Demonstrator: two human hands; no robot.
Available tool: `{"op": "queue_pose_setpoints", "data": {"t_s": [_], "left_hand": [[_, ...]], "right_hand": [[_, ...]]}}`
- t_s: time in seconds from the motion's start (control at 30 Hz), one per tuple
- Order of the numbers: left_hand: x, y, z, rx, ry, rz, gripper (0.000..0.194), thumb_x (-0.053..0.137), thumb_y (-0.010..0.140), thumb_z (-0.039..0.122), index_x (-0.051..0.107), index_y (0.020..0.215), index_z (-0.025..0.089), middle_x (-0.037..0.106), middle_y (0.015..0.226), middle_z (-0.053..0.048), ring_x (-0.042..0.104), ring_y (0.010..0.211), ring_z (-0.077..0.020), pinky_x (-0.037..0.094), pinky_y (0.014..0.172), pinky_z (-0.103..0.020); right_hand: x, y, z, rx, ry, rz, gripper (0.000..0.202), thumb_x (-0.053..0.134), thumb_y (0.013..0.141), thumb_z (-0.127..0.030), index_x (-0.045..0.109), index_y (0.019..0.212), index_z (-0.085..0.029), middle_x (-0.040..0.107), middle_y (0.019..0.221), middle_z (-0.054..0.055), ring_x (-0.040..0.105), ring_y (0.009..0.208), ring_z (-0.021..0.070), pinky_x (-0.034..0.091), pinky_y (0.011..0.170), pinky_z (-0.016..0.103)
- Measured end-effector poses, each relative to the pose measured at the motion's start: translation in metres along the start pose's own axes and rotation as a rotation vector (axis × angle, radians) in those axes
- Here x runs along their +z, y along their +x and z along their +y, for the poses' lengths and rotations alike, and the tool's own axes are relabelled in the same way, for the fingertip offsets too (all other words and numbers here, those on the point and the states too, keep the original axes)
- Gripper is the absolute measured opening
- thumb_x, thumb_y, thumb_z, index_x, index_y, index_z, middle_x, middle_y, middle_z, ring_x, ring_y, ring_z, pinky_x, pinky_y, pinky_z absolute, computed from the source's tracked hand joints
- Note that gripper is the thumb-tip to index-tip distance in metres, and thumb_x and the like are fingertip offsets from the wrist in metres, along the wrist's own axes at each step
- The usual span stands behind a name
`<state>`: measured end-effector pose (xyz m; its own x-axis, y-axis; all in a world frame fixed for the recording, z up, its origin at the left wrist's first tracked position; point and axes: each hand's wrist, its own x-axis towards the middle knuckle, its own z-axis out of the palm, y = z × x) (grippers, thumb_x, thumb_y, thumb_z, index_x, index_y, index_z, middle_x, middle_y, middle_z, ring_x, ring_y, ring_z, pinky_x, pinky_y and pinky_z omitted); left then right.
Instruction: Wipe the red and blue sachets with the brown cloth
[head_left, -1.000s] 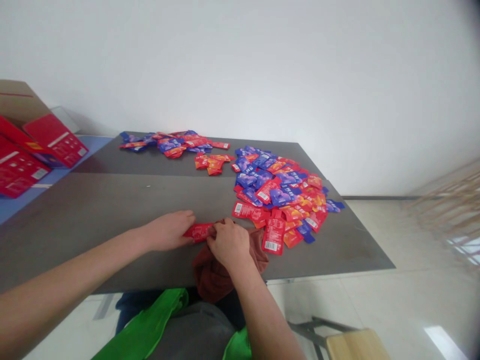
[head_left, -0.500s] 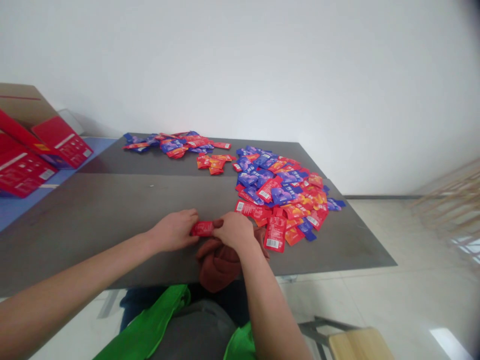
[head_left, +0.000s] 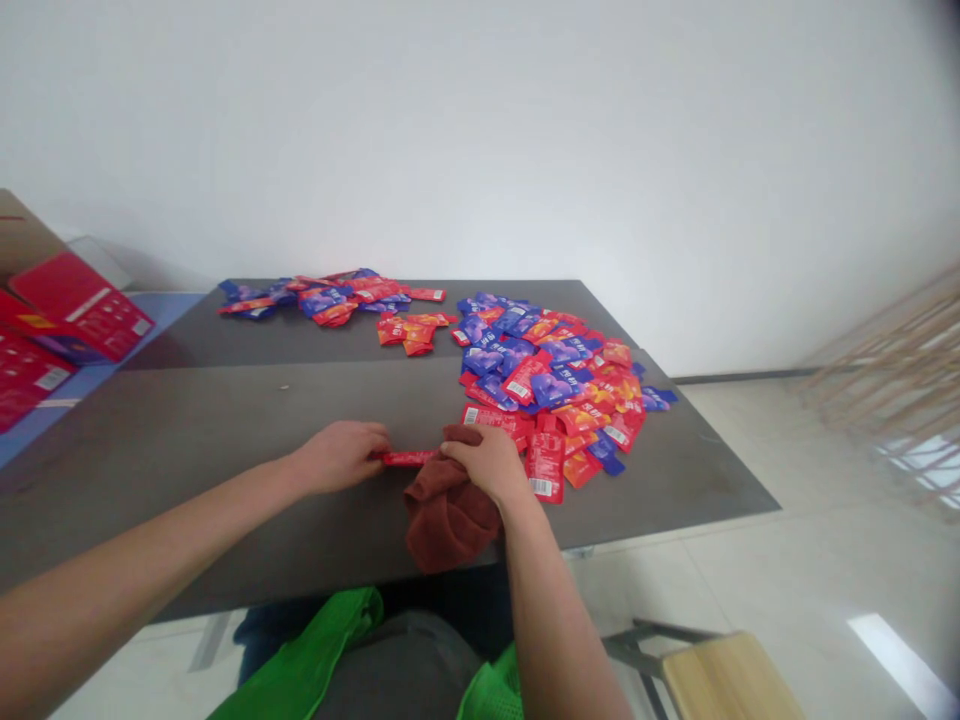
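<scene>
A red sachet [head_left: 407, 459] lies between my hands, seen nearly edge-on. My left hand [head_left: 343, 456] is closed on its left end. In my right hand [head_left: 487, 462] a brown cloth [head_left: 451, 515] is bunched; its folds hang toward the table's front edge and cover the sachet's right end. Whether the right fingers also touch the sachet is hidden. Right of that hand, another red sachet [head_left: 546, 466] with a barcode lies at the near side of a large pile of red, orange and purple sachets [head_left: 555, 365].
Smaller groups of sachets [head_left: 337, 300] lie toward the back of the dark table [head_left: 210, 420]. Open red cartons [head_left: 82, 310] stand at the left on a blue surface. Near the lower right is a wooden stool [head_left: 727, 680]. A white wall rises behind.
The sachet has tilted from showing its face to nearly edge-on. My right hand has moved slightly right and now grips the cloth, pulled up over the sachet's right end. The view shifted slightly.
</scene>
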<state>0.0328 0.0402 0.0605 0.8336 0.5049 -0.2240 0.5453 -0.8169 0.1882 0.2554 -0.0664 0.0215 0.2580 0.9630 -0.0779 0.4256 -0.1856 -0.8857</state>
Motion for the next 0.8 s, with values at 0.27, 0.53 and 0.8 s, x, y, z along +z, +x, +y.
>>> {"op": "queue_pose_setpoints", "data": {"t_s": [0.27, 0.53, 0.8], "left_hand": [[-0.005, -0.009, -0.001, -0.036, -0.387, -0.154, 0.028, 0.053, 0.088, 0.039, 0.073, 0.077, 0.022, 0.069, 0.072, -0.004, 0.063, 0.067, -0.0203, 0.042, 0.062, -0.027], [0.028, -0.032, 0.0, -0.078, -0.663, -0.002, 0.043, 0.047, 0.095, 0.049, 0.067, 0.07, 0.02, 0.067, 0.073, -0.001, 0.062, 0.07, -0.0177, 0.045, 0.065, -0.024], [0.046, -0.036, 0.001, 0.002, -0.606, 0.167, 0.039, 0.045, 0.1, 0.044, 0.074, 0.089, 0.021, 0.073, 0.098, -0.003, 0.066, 0.095, -0.0193, 0.047, 0.09, -0.026]], "right_hand": [[-0.028, -0.01, -0.032, -0.076, 0.01, 0.169, 0.029, 0.067, 0.088, -0.04, 0.073, 0.112, -0.025, 0.075, 0.105, 0.001, 0.068, 0.095, 0.0179, 0.051, 0.084, 0.027], [0.03, -0.018, -0.05, -0.419, -0.344, 0.078, 0.028, 0.065, 0.093, -0.037, 0.065, 0.119, -0.028, 0.063, 0.121, 0.003, 0.059, 0.11, 0.0181, 0.047, 0.093, 0.027], [0.042, -0.014, -0.029, -0.544, -0.55, -0.087, 0.039, 0.064, 0.089, -0.032, 0.059, 0.126, -0.028, 0.056, 0.122, 0.005, 0.056, 0.111, 0.022, 0.047, 0.093, 0.033]]}}
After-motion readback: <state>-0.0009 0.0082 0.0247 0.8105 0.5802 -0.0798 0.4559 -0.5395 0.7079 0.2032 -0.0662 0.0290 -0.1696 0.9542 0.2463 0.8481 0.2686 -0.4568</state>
